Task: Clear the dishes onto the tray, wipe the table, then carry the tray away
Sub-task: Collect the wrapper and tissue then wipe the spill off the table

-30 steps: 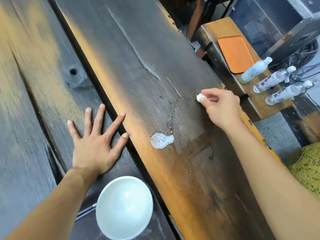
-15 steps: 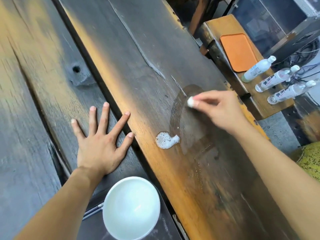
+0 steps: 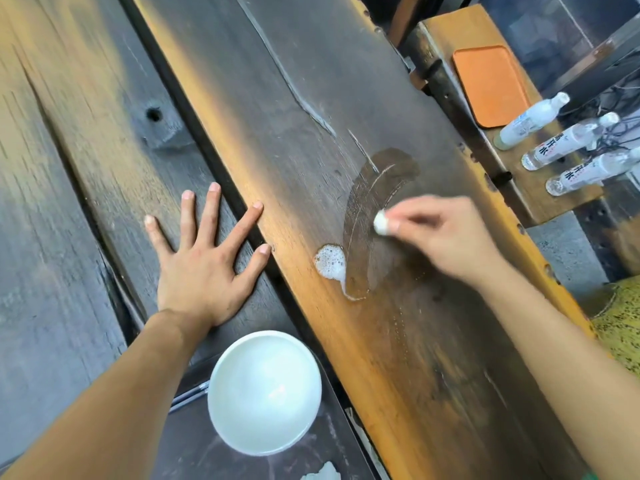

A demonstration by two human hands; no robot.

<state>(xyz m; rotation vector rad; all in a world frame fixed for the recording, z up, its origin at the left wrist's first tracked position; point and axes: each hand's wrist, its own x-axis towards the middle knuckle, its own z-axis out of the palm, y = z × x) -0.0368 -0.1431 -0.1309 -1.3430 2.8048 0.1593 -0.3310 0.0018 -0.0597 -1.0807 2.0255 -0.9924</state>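
While the left grip (image 3: 204, 275) lies spread flat on the desk (image 3: 104, 168), the right grip (image 3: 446, 237) pinches a white wad (image 3: 380, 222) near the foam (image 3: 330, 261).

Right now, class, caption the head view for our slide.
Right hand wipes the wooden table with a small white wad beside a foamy spill; left hand rests flat.

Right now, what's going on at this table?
A person is wiping the wooden table. The right hand pinches a small white wad and presses it down at a curved wet streak. A foamy puddle lies at the streak's edge, not yet wiped. The left hand rests flat on the table, fingers spread. A white bowl sits nearer the person on what looks like a dark tray.
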